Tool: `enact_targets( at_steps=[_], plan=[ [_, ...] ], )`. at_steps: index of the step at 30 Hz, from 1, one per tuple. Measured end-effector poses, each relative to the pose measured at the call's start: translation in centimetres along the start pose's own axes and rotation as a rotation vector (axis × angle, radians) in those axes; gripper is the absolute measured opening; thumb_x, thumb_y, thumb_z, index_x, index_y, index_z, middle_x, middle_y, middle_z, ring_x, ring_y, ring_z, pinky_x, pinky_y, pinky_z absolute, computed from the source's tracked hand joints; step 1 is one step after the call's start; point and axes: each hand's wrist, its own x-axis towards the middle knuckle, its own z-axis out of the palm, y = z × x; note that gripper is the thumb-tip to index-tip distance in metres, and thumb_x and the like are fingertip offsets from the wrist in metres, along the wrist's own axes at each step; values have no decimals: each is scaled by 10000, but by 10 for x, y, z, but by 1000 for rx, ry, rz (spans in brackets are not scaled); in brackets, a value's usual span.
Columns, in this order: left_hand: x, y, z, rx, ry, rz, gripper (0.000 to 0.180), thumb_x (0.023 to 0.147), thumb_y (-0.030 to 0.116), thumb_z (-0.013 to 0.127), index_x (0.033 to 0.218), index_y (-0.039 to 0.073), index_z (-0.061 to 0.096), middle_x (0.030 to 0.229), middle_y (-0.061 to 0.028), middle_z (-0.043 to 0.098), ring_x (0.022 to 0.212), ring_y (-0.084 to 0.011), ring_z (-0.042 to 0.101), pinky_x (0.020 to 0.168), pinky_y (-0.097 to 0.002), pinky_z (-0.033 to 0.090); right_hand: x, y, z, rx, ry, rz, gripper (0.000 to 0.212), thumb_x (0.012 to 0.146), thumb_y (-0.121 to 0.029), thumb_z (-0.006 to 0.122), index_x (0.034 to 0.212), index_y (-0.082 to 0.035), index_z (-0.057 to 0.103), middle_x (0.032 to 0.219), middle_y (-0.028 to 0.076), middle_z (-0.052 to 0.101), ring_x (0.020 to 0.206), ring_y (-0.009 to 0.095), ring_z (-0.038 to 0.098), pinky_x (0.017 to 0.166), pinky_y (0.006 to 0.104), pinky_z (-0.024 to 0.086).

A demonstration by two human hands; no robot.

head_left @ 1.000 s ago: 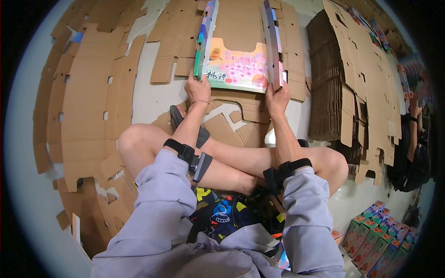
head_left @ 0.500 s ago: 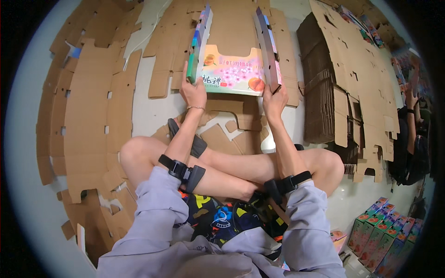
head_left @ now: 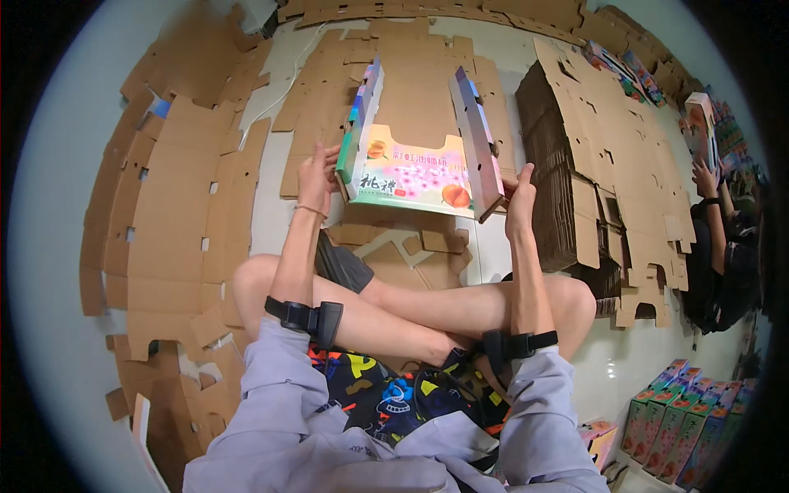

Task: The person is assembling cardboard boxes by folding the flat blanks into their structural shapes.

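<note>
While the printed fruit carton blank [head_left: 415,168] hangs in front of you above your crossed legs [head_left: 427,308], its two side flaps stand folded up. Your left hand [head_left: 316,177] grips its left fold with fingers curled, and your right hand [head_left: 519,201] closes on the right corner. Flat cardboard blanks [head_left: 164,214] cover the floor, with a tall stack [head_left: 575,189] just beside your right.

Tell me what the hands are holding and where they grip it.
Both hands hold one printed cardboard box blank: the left hand at its left folded-up side panel, the right hand at the near end of its right panel.
</note>
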Motion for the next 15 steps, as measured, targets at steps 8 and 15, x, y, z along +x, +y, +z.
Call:
enact_targets(
  at_steps=[8,15],
  plan=[
    [24,-58,-19,-60,-89,-2,474,893,453,491,1035,7,570,897,-35,614,759,-81,579,643,-225,479,13,46,5,251,-139,24,390,914,-386,466,1089,-44,528,1047,70,571,872,105,546,693,262,447],
    [2,-20,-11,-287,-381,-418,638,854,447,546,1341,91,339,1239,-74,495,1107,-170,510,877,-323,467,-6,7,8,358,-465,185,599,847,-376,512,1324,-46,364,1246,107,462,1116,207,467,926,336,389]
  ],
)
